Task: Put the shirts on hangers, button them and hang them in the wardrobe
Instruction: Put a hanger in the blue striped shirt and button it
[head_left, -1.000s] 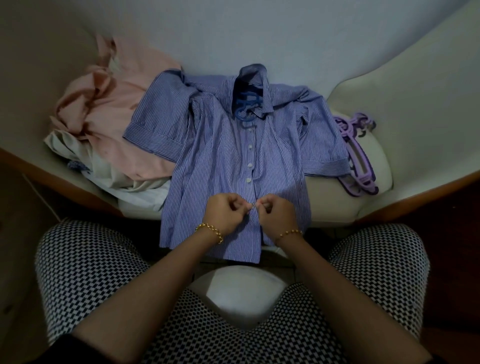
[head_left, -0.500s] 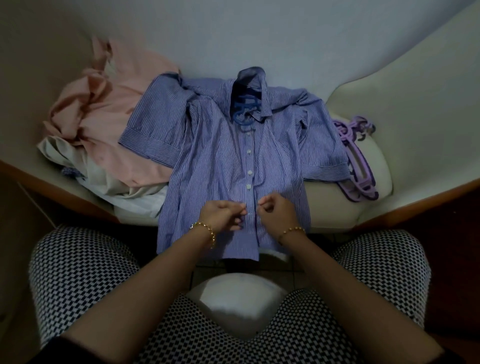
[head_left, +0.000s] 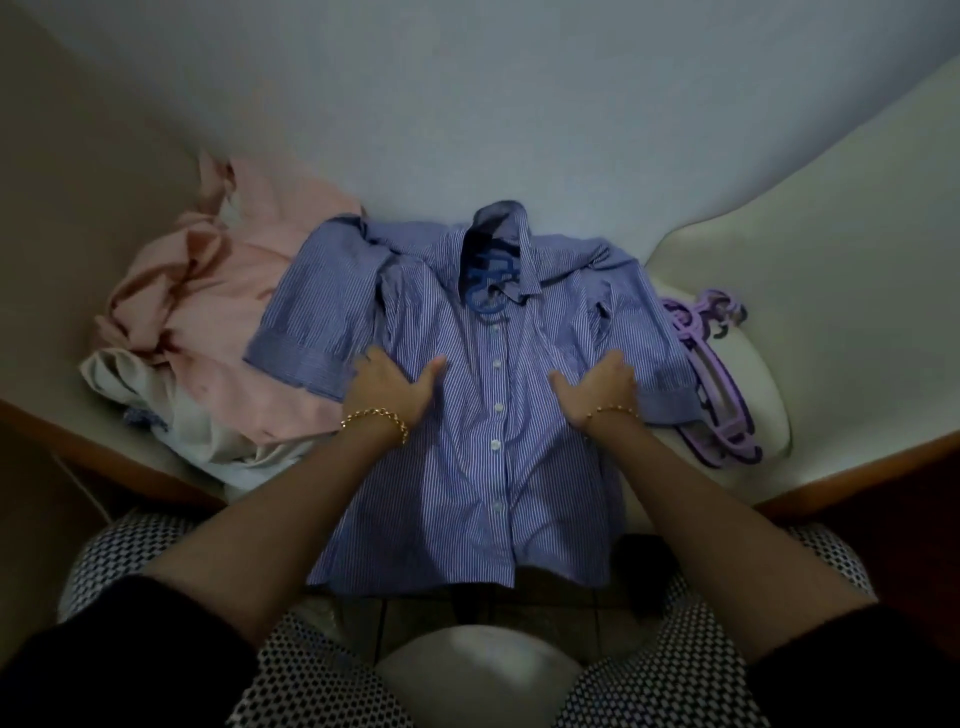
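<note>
1. My left hand (head_left: 387, 387) and right hand (head_left: 600, 384) lie on the one blue striped shirt (head_left: 493, 467), thumbs spread wide. I cannot tell if my fingers (head_left: 370, 359) grip the cloth.
2. The shirt lies on the white cushion (head_left: 769, 374). Its hem hangs over the near edge.
3. One blue hanger (head_left: 485, 280) sits in its collar. Stacked purple hangers (head_left: 717, 395) lie right, a clothes pile (head_left: 218, 312) left.

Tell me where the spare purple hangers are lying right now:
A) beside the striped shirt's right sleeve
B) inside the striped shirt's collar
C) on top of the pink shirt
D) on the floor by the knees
A: the purple hangers lie stacked next to the right sleeve of the striped shirt; the hanger in its collar is the blue hanger.
</note>
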